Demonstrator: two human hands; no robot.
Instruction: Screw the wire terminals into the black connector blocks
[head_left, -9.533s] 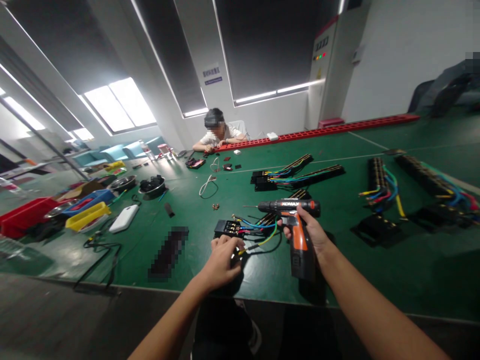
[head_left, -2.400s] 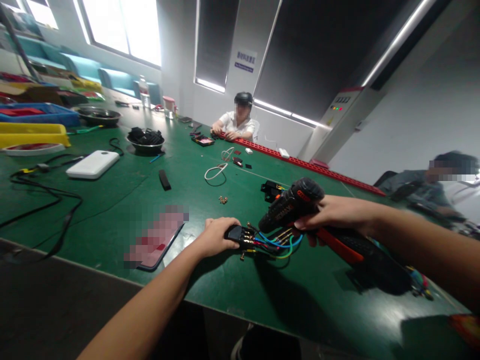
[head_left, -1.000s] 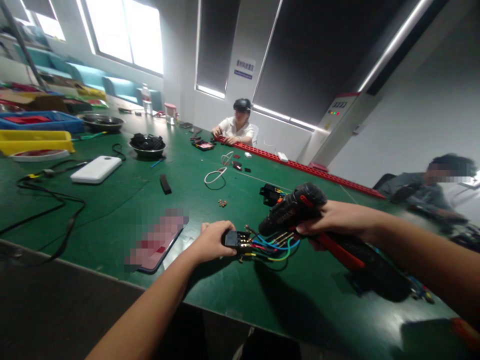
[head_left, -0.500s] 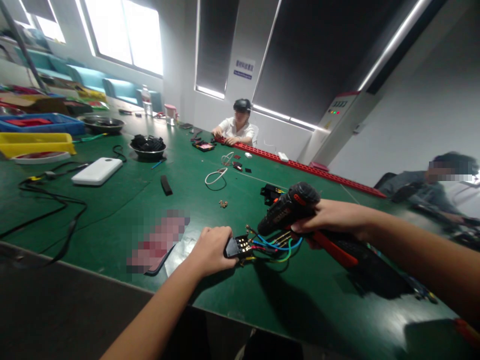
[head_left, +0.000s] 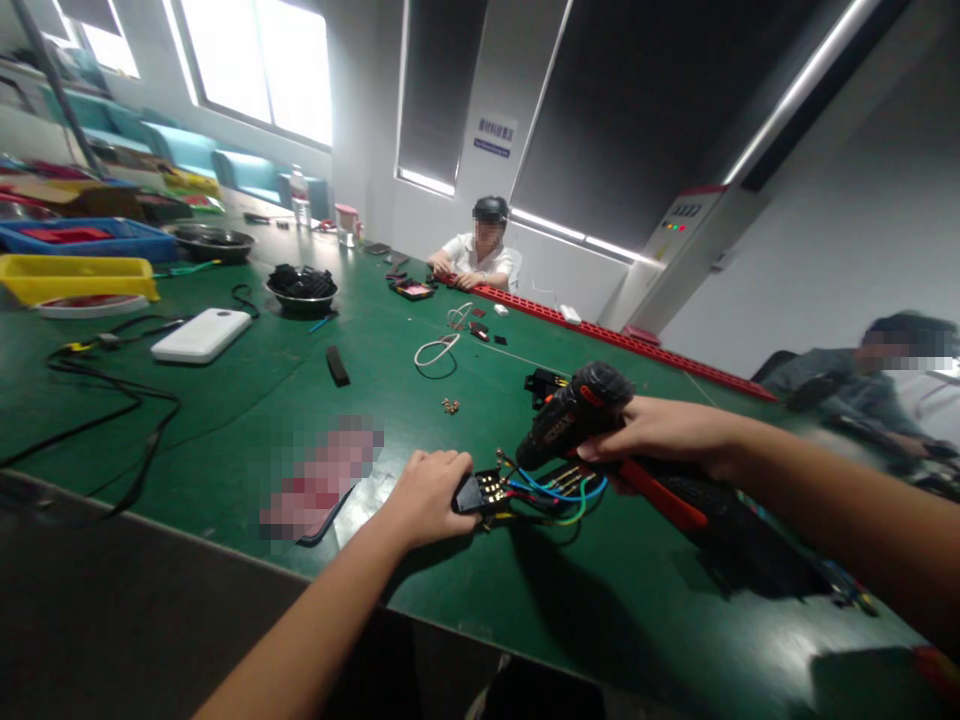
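Note:
My left hand is closed around a black terminal block with brass contacts, holding it down on the green table. Blue, red, yellow and green wires run out of its right side. In my right hand is a black and orange cordless drill, gripped by its handle. The drill's nose points down and left, above the wires and a little right of the block. Whether a bit touches anything cannot be made out. Behind the drill lies another black connector piece.
Small brass screws lie beyond my left hand. A phone, a white power bank and a bowl of black parts are to the left. One person sits across the table, another person at right.
The whole view has shifted slightly. Both hands keep their hold on the terminal block and the drill, and the drill's nose stays near the block.

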